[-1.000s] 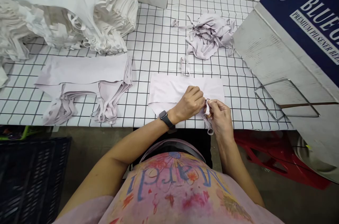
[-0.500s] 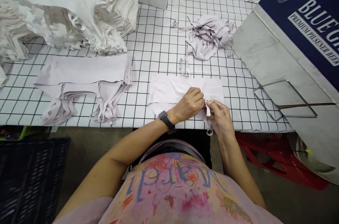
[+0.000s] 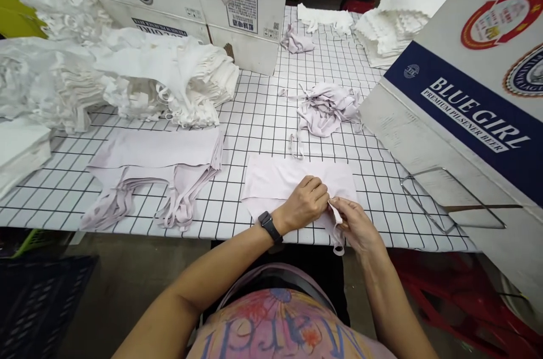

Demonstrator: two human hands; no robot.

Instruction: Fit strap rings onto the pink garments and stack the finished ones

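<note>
A pale lilac camisole top [image 3: 271, 179] lies flat in front of me near the table edge, its straps toward me. My left hand [image 3: 309, 200], with a dark watch on the wrist, is closed at its lower right part, the fingertips pinching fabric at the base of a strap. Beside it my right hand [image 3: 355, 224] pinches the strap [image 3: 335, 215], whose looped end hangs over the table edge. The two hands nearly touch, and the exact grip is partly hidden by the fingers. To the left, a neat stack of lilac camisoles [image 3: 156, 147] has straps pointing toward me.
A crumpled lilac pile [image 3: 328, 107] lies beyond my hands. Stacked white garments [image 3: 169, 65] fill the left back; more white pieces [image 3: 394, 14] lie far right. Cardboard boxes stand at the back [image 3: 254, 48] and right [image 3: 394, 104], the latter with a wire frame [image 3: 453, 172]. A red stool [image 3: 449, 291] is below.
My view has tilted upward, showing more of the boxes and a person at the back. Both hands stay at the same strap, with hardly any movement relative to the camisole.
</note>
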